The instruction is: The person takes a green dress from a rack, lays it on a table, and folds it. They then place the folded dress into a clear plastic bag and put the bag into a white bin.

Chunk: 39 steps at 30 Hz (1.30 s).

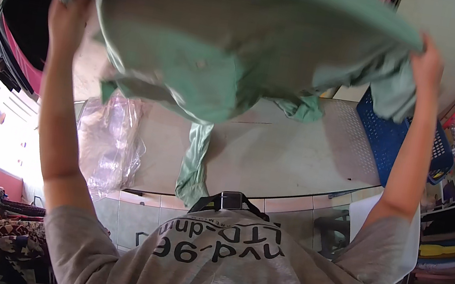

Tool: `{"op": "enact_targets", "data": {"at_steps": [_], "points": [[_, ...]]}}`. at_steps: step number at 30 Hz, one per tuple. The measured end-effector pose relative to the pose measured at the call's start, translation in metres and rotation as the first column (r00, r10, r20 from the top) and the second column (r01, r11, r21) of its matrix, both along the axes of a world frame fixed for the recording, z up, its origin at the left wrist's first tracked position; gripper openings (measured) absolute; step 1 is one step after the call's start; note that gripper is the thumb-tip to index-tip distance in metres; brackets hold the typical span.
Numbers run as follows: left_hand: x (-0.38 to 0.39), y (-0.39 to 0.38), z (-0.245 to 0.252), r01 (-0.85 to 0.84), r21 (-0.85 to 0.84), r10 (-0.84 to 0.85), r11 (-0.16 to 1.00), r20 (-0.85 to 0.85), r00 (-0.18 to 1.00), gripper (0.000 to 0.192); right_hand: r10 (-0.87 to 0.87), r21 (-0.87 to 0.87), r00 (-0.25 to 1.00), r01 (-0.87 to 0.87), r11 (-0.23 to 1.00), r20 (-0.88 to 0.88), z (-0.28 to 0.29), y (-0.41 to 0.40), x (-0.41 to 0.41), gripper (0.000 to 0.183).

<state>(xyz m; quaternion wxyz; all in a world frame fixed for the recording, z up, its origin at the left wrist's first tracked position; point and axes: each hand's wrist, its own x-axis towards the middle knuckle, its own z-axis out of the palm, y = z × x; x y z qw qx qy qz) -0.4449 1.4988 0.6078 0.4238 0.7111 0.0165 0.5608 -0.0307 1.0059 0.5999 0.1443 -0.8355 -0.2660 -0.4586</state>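
Observation:
A light green garment (pixel 202 79) of thin, smooth cloth is stretched wide in the air between my two raised hands. My left hand (pixel 71 12) grips its edge at the upper left, where the cloth is blurred. At the upper right my right hand (pixel 428 62) holds the opposite edge, with bunched fabric hanging beside the wrist. The middle of the garment sags, and a narrow strip of it dangles down to the near edge of the table. Its upper part runs out of the picture, so the full shape is hidden.
Clear plastic packaging (pixel 107 144) lies on the pale table (pixel 261 156), left. A blue perforated plastic basket (pixel 380 131) stands on the right. Dark and pink clothes (pixel 21 26) hang at the left. Patterned garments (pixel 9 232) hang lower left; folded clothes (pixel 453 252) are stacked right, near a white chair (pixel 407 253).

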Motion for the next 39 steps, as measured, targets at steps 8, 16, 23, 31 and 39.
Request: {"op": "enact_targets", "data": {"at_steps": [8, 16, 23, 31, 39], "points": [[-0.082, -0.116, -0.367, 0.019, -0.248, -0.226, 0.969, -0.848, 0.479, 0.030, 0.197, -0.221, 0.824, -0.359, 0.907, -0.531, -0.322, -0.054, -0.071, 0.033], [-0.061, -0.118, -0.487, -0.833, 0.094, 0.620, 0.545, -0.715, 0.325, 0.043, -0.332, -0.418, 0.260, -0.456, 0.785, -0.907, -0.418, -0.086, -0.069, 0.049], [0.016, -0.121, -0.448, -0.462, -0.628, -0.049, 0.626, -0.624, 0.780, 0.033, 0.253, 0.240, -0.002, -0.318, 0.917, -0.968, -0.400, 0.020, -0.081, 0.053], [0.018, -0.224, -0.381, -0.119, -0.205, -0.132, 0.972, -0.885, 0.446, 0.035, 0.521, 0.599, -0.302, -0.307, 0.740, -0.799, -0.431, 0.113, -0.168, 0.056], [-0.039, -0.152, -0.440, -0.086, 0.008, -0.026, 0.996, -0.920, -0.392, 0.049, 0.486, 0.493, -0.129, -0.033, 0.869, -0.865, -0.480, 0.048, -0.143, 0.029]]}}
